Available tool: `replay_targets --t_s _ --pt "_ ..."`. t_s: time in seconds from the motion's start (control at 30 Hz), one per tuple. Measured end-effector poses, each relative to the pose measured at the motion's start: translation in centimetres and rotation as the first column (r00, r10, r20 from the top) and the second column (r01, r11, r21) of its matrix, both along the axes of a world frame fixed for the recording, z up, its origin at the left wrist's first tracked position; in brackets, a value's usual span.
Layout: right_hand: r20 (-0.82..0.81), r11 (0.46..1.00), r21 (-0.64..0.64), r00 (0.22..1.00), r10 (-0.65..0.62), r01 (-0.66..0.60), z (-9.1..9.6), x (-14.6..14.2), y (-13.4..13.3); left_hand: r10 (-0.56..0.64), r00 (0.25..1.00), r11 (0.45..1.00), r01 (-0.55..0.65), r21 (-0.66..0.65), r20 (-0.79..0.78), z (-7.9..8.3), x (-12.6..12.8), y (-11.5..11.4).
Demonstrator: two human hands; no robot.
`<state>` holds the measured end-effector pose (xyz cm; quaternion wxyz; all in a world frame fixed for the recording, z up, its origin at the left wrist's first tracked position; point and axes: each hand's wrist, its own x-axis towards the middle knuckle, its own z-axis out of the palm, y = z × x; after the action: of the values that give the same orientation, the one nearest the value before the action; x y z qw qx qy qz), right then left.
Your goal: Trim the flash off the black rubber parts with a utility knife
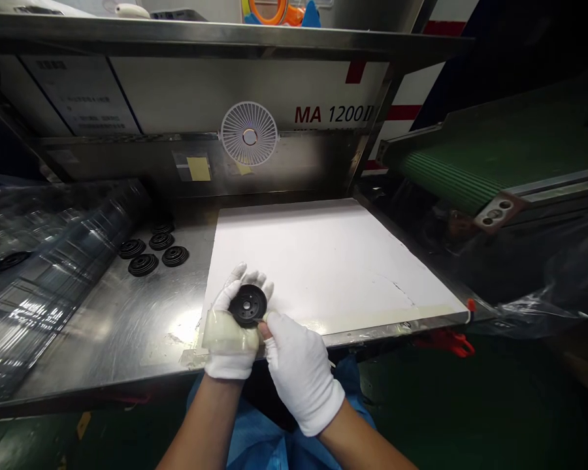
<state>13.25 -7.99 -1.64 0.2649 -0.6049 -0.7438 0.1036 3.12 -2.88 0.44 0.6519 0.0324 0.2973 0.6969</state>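
A round black disc-shaped part (247, 305), with a raised rim and a small light hole at its centre, rests in my left hand (229, 326). That hand wears a white glove with clear tape around the palm, and its fingers curl behind the disc. My right hand (300, 365), in a white glove with a bare thumb tip showing, is closed at the disc's lower right edge. A thin sliver shows between its fingertips and the rim, too small to name. Several similar black ribbed parts (143, 264) lie on the metal table to the left.
A white sheet (318, 261) covers much of the metal table (176, 326). Clear plastic trays (53, 261) are stacked at the left. A small white fan (249, 134) hangs under the shelf (215, 36). The green conveyor (470, 163) stands at the right.
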Motion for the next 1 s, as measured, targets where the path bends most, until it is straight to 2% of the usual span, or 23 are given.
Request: replay_targets --t_s 0.07,0.13,0.27,0.43,0.57,0.63,0.77,1.0 --pt "0.008 1.000 -0.003 1.000 0.014 -0.013 0.1 0.5 0.2 -0.139 0.990 0.990 0.139 0.017 -0.003 0.0 -0.5 -0.4" --pt "0.026 1.000 -0.020 1.000 -0.009 0.009 0.2 1.0 0.3 -0.183 0.983 0.983 0.182 0.014 0.014 0.0 -0.7 -0.5" --pt "0.051 0.997 -0.041 0.997 -0.059 0.062 0.0 1.1 0.3 -0.095 0.994 0.995 0.096 -0.024 0.059 -0.1 -0.3 -0.2" --pt "0.034 0.998 -0.019 0.998 -0.051 0.052 -0.3 -0.1 -0.4 0.000 0.998 0.999 0.002 -0.032 0.055 -0.5 0.3 0.5" --pt "-0.032 1.000 -0.008 0.999 -0.030 0.029 -0.4 -0.8 -0.6 0.121 0.992 0.993 -0.121 -0.003 0.024 -0.8 0.3 0.5" --pt "-0.042 1.000 0.007 0.999 -0.015 0.015 -0.3 -0.7 -0.4 0.085 0.996 0.996 -0.085 0.033 0.011 -0.8 0.1 0.2" --pt "-0.008 1.000 0.014 1.000 -0.020 0.020 -0.2 0.4 0.0 -0.130 0.991 0.992 0.130 0.007 0.034 -0.4 -0.3 -0.3" --pt "0.048 0.997 -0.005 0.996 -0.073 0.073 -0.3 0.9 -0.2 -0.018 0.999 0.999 0.020 -0.031 0.044 -0.3 0.4 -0.1"
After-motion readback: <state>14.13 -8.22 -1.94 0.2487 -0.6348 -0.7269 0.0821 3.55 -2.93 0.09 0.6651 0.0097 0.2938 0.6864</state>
